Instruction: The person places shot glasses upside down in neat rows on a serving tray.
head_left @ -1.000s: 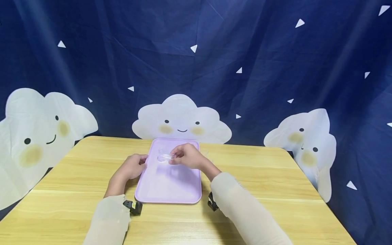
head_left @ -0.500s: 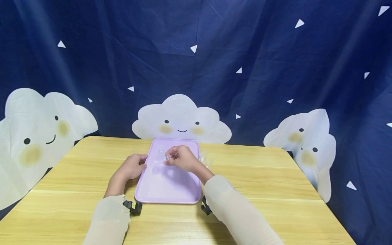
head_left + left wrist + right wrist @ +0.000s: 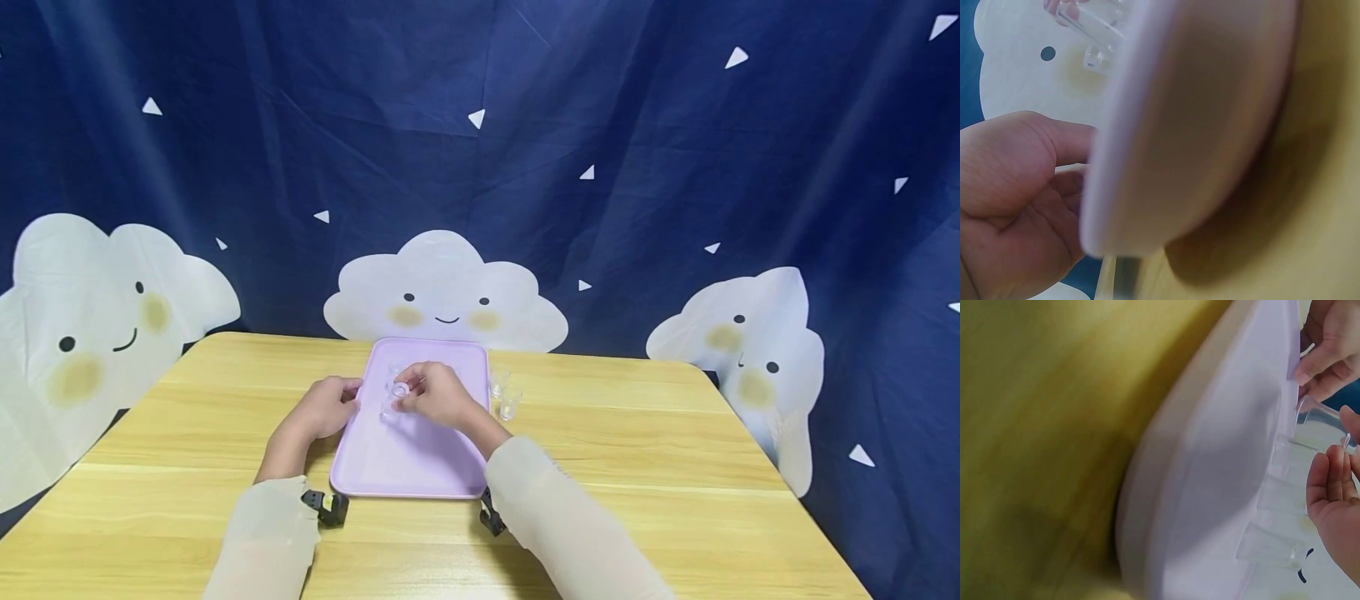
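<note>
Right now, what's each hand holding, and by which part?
The right hand pinches a small clear cup by its rim, over the purple tray. The left hand holds the tray's left edge.

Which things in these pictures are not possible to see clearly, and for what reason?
- Small clear cup in the right hand: head view, too small and see-through; upright or tilted, cannot tell.
- Number of cups on the tray: right hand covers some.
- Left hand fingertips: left wrist view, the tray rim hides them.
- Table: right wrist view, blurred.
- Two cups beside the tray: too small to see if empty.
</note>
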A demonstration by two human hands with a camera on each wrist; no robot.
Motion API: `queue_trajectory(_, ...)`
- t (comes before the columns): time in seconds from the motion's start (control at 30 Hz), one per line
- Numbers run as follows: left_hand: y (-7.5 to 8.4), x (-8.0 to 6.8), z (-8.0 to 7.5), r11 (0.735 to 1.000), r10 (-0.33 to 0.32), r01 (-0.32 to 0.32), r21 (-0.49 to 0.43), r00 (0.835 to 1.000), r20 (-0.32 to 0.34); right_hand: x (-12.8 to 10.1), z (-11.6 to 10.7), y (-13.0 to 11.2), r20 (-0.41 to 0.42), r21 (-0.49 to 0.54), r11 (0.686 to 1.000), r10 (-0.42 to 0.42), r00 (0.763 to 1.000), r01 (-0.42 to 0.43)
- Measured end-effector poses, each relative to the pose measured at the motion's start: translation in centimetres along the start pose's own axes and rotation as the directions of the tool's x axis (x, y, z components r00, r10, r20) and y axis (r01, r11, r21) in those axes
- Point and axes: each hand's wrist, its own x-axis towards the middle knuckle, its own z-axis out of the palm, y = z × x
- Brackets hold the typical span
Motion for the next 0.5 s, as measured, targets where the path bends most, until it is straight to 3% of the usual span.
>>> queue_trajectory(0.5,-0.1,0.1,0.0,1.0,0.005,-0.005,-0.005,1.0,0.001,0.2,1.4,0.0,-0.025,-0.016,0.999,0.047,0.999,-0.047)
